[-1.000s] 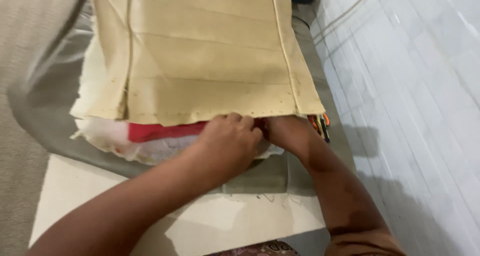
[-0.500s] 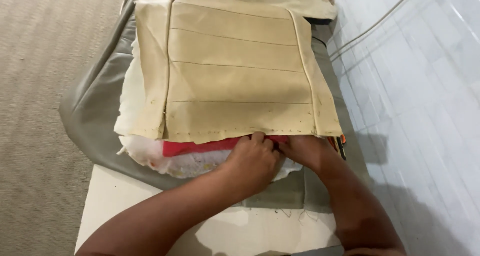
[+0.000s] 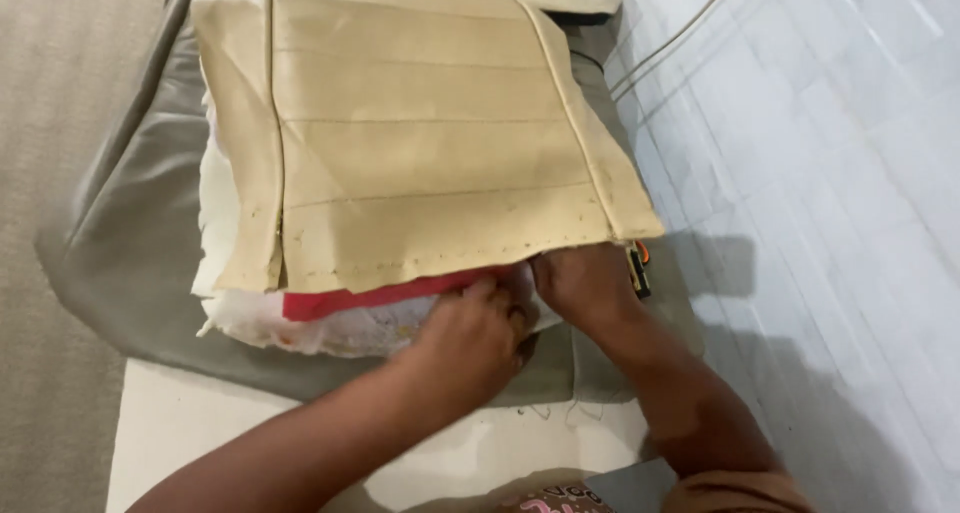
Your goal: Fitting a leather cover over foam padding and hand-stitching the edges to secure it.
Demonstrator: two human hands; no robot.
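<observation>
Pretty cramped at the front of the stack. The beige stitched panel (image 3: 420,143) overhangs the red layer (image 3: 370,298) and the white padding (image 3: 300,323), so the only way in is the thin gap under its lower edge, and the left hand (image 3: 470,338) and right hand (image 3: 580,283) already fill that spot side by side. The right side is boxed in by the white tiled wall (image 3: 830,223), with a cable (image 3: 680,35) running along it. There's open room on the left over the grey fabric (image 3: 140,263) and the carpet (image 3: 60,93), plus the white counter (image 3: 200,423) strip near the body.
</observation>
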